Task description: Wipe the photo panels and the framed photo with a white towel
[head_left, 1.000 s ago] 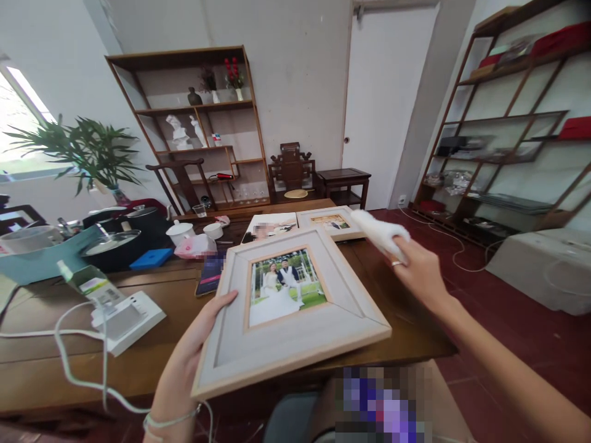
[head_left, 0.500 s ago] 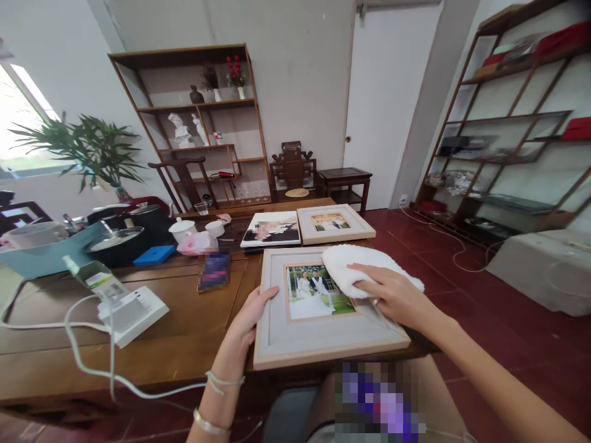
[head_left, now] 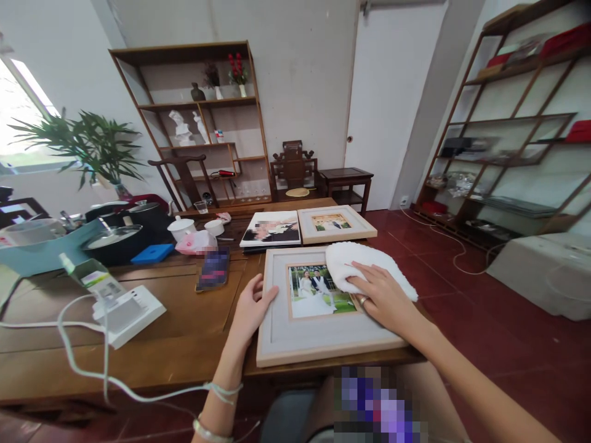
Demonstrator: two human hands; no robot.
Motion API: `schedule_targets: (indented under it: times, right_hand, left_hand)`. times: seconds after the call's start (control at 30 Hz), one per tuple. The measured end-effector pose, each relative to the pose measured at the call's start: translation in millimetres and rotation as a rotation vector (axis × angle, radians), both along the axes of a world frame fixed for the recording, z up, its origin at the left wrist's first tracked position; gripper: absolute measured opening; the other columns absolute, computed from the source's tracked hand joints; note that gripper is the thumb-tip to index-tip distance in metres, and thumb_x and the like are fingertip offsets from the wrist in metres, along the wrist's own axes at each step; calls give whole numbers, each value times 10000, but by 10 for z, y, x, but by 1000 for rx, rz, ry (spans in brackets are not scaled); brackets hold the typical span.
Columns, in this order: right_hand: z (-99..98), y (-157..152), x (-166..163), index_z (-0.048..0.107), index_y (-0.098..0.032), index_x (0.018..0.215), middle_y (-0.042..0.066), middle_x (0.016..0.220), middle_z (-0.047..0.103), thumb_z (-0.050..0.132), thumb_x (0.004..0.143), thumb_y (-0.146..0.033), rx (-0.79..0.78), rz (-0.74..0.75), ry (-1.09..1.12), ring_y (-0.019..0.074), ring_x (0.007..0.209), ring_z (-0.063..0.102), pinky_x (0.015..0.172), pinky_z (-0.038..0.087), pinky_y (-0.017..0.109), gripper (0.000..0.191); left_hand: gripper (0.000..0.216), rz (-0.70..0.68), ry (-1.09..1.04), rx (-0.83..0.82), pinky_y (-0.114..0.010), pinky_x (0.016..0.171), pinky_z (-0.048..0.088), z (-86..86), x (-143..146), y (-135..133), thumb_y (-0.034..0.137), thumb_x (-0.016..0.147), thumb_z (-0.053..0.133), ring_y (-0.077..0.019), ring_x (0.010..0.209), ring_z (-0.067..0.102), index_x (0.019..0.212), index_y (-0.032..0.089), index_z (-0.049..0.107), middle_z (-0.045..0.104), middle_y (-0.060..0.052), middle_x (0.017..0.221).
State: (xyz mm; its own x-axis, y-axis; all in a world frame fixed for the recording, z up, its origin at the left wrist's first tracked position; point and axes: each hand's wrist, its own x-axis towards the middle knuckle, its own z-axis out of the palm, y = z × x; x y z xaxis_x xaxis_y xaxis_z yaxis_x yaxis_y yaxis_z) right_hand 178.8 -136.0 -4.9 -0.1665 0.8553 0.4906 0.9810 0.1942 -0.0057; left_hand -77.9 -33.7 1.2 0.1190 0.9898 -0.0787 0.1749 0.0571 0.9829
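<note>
A light wooden picture frame (head_left: 272, 344) with a photo of two people lies near the front edge of the table. At its left edge is my left hand (head_left: 252, 307), its thumb on the front border and its fingers curled at the side. My right hand (head_left: 381, 298) presses a folded white cloth (head_left: 369, 258) on the upper right of the frame, and the cloth hangs past the right border. What the hidden side of the cloth touches cannot be seen. Behind lie a second framed photo (head_left: 357, 210) and a white-bordered print (head_left: 258, 241).
On the wooden table (head_left: 184, 344) to the left are a phone (head_left: 212, 271), an opened white box (head_left: 138, 314), a white cable (head_left: 69, 357), a blue box (head_left: 152, 253), a white lidded pot (head_left: 181, 227) and a black pan (head_left: 115, 243). Red floor tiles (head_left: 462, 332) show at right.
My left hand's fingers have shifted up and come into view beside the frame's edge. My right hand and the cloth have moved only slightly. The frame is nearly where it was.
</note>
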Motion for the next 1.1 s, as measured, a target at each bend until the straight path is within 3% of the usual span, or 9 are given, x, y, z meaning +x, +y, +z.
schedule_targets:
  times: [0.07,0.17,0.27,0.43,0.57,0.67,0.83,0.97,1.1]
  right_hand:
    - [5,-1,-9,610,-200,1064,117,1305,530,435,692,-30,-6,-1,5,255,1242,431,989,347,469,445]
    - [14,19,-24,613,-207,1064,102,1311,528,436,680,-31,-5,-3,15,249,1238,434,997,339,466,459]
    - [11,49,-45,612,-209,1069,97,1304,535,439,699,-51,5,12,29,247,1243,427,1000,333,470,437]
    - [-29,74,-3,615,-206,1061,105,1273,557,430,689,-47,73,27,50,254,1208,462,978,369,482,445]
    - [71,113,177,601,-193,1067,119,1229,575,417,710,-25,373,-53,161,263,1126,528,887,471,442,435]
    - [253,212,248,607,-225,1003,75,1328,506,429,736,8,505,-3,106,255,1225,448,956,434,459,396]
    - [323,497,128,615,-201,963,61,1351,494,394,805,41,293,206,-183,247,1289,378,980,408,480,364]
    - [145,657,88,615,-209,1018,57,1305,542,404,753,72,106,219,-208,242,1240,445,944,434,457,440]
    - [62,677,101,591,-192,1109,96,1338,503,420,621,90,15,171,-135,244,1252,425,947,421,424,589]
  left_hand:
    - [605,-103,76,123,-368,916,481,-41,-49,-27,253,727,678,-265,1151,540,1268,106,452,486,-176,1322]
    - [560,-147,234,415,-393,1006,415,-79,-93,-73,227,726,643,-274,1301,379,1255,135,488,326,-138,1451]
    - [414,-191,358,597,-420,1062,348,-81,-102,-79,214,773,568,-256,1317,360,1183,158,571,363,-105,1441]
    - [343,-265,413,671,-436,1083,316,-92,-126,-15,249,823,507,-247,1304,388,1134,150,614,431,-106,1403]
    - [360,-338,479,668,-437,1118,245,-115,-166,1,260,856,454,-232,1364,277,1161,132,595,437,-99,1404]
    - [386,-396,509,648,-439,1128,218,-115,-179,-6,250,868,427,-215,1387,206,1206,119,559,436,-96,1405]
    - [348,-358,494,672,-436,1110,272,-92,-158,-11,232,867,423,-220,1348,313,1150,132,599,480,-104,1369]
    - [341,-350,482,684,-421,1091,317,-93,-143,-12,222,869,418,-208,1272,440,1148,146,598,515,-109,1337]
    - [374,-385,481,668,-430,1109,277,-164,-147,-10,223,891,365,-196,1312,381,1204,132,549,485,-124,1360]
